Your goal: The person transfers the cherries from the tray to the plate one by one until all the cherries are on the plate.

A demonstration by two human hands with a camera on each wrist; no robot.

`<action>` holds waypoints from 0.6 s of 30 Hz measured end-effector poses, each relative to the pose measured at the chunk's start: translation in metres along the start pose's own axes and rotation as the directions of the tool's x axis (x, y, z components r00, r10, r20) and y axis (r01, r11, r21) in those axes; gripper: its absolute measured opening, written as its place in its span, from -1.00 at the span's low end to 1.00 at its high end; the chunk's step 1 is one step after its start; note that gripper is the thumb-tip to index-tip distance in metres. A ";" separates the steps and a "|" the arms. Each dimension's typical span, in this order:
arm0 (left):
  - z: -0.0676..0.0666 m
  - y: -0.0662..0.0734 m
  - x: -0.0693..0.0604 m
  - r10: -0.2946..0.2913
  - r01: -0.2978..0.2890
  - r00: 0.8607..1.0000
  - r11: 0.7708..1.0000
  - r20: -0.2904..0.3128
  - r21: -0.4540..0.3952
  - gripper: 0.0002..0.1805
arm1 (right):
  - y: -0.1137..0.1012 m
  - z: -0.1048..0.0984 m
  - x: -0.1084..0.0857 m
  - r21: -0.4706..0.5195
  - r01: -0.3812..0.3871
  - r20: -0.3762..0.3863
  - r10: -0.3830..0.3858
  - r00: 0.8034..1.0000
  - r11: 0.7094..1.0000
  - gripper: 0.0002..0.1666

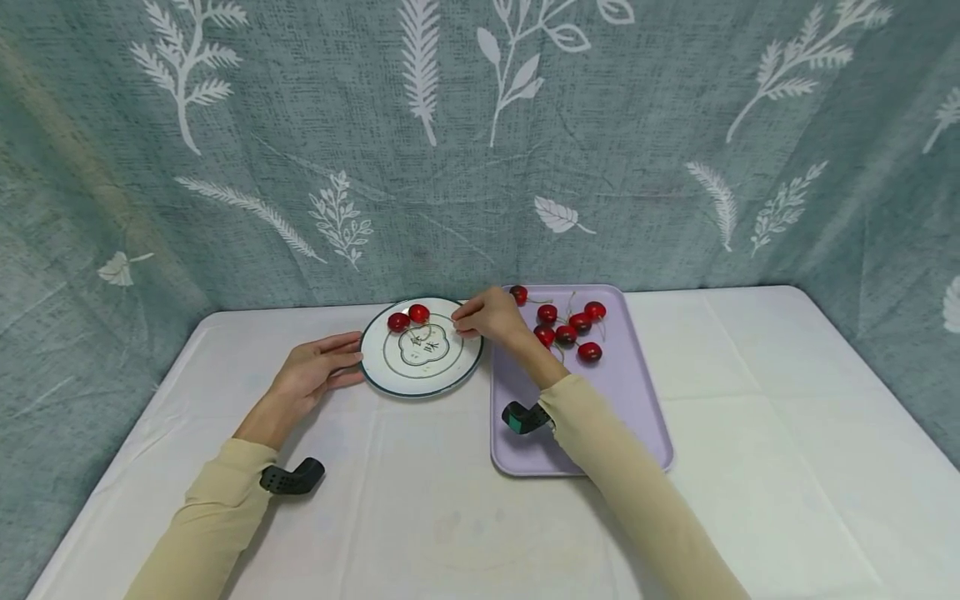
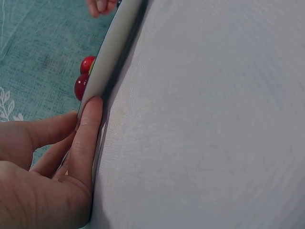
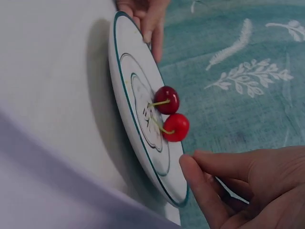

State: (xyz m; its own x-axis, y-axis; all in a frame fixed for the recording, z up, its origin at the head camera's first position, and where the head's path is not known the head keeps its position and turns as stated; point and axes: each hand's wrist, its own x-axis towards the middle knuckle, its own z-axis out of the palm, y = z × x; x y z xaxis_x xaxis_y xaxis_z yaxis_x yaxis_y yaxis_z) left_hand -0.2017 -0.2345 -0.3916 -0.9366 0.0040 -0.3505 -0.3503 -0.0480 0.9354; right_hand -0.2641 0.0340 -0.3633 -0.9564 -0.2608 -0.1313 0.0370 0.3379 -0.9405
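The left hand (image 1: pixel 318 367) touches the left rim of a white plate (image 1: pixel 420 387) with a dark teal edge, its fingers mostly straight and spread along it. In the left wrist view, the fingers (image 2: pixel 85 138) lie against the plate's side. Two red cherries (image 1: pixel 398 322) with green stems sit touching each other on the plate, one darker (image 3: pixel 167 100) and one brighter (image 3: pixel 176 128). Over the plate's right side hovers the right hand (image 1: pixel 491 317). Its fingers are loosely bent, with thumb and fingertip close together; no cherry shows between them.
A lilac tray (image 1: pixel 630 417) stands just right of the plate, beneath the right forearm. Several stemmed cherries (image 1: pixel 589 352) lie in its far half; the forearm may hide more. Behind the white-covered table (image 1: pixel 420 517) hangs a teal leaf-patterned curtain (image 1: pixel 450 208).
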 end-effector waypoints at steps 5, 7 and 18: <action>0.002 0.000 -0.002 0.009 -0.009 1.000 1.000 0.014 -0.004 -0.33 | -0.002 -0.013 -0.006 -0.065 0.034 0.002 -0.034 0.999 0.997 -0.77; 0.003 -0.001 -0.003 0.011 -0.011 1.000 1.000 0.017 -0.002 -0.33 | -0.004 -0.020 -0.008 -0.135 0.059 0.001 -0.059 0.998 0.989 -0.78; -0.001 -0.002 -0.001 0.020 -0.020 1.000 1.000 0.003 0.001 -0.34 | -0.009 -0.067 -0.019 -0.311 0.107 -0.013 -0.117 0.993 0.944 -0.73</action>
State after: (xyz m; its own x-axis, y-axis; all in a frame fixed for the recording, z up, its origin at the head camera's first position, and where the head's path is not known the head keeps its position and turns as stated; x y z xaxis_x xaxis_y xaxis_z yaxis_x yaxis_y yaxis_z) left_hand -0.2001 -0.2353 -0.3931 -0.9434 0.0055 -0.3317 -0.3316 -0.0467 0.9423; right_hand -0.2653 0.0966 -0.3318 -0.9579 -0.2866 -0.0168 -0.1573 0.5728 -0.8044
